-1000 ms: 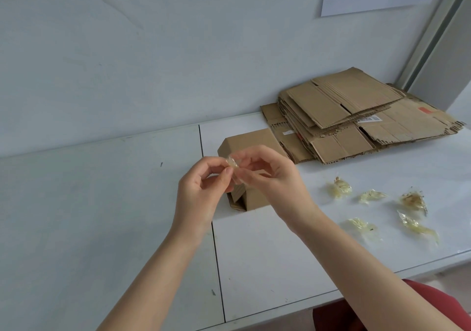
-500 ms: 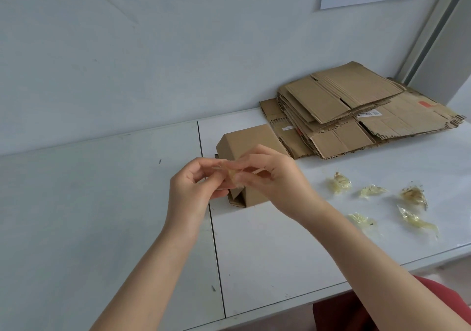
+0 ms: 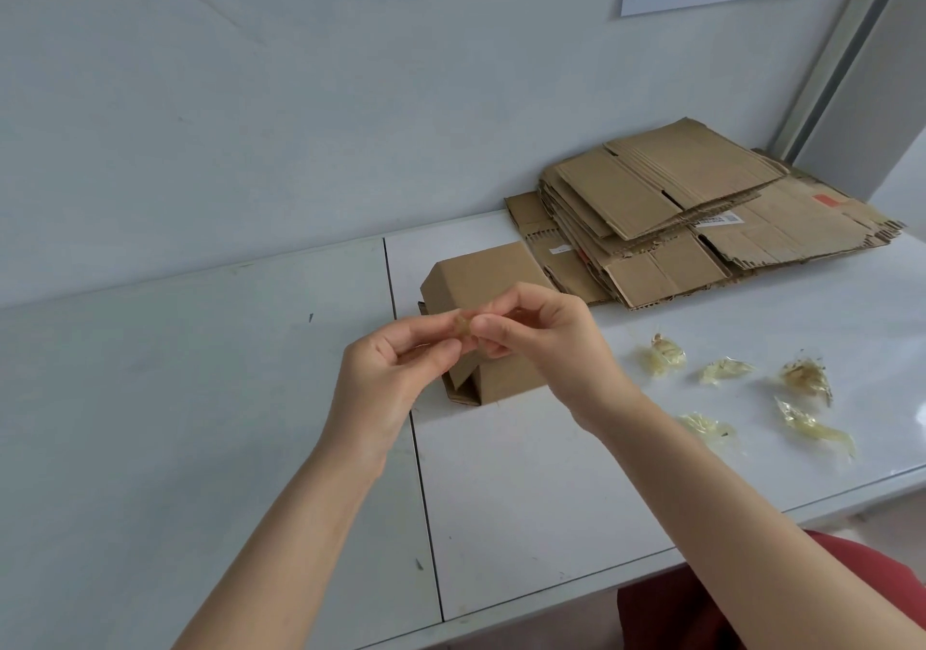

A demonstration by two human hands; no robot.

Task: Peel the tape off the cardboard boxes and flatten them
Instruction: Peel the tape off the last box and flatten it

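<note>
At frame centre, the left hand (image 3: 396, 374) and right hand (image 3: 546, 344) pinch one small tape wad (image 3: 462, 325) between curled fingertips, in front of the unflattened cardboard box (image 3: 481, 273) on the white table (image 3: 526, 499). At upper right, the flattened stack (image 3: 666, 183) carries a barcode label (image 3: 719, 219), its print too small to read, and a red sticker (image 3: 827, 200). Five tape scraps (image 3: 661, 354) lie at right.

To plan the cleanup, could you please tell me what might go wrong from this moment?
The small yellowish wad of clear tape, pinched between the left hand and right hand, may stick to them instead of dropping. The five crumpled tape scraps lie loose near the white table's front edge and could slide off.
</note>
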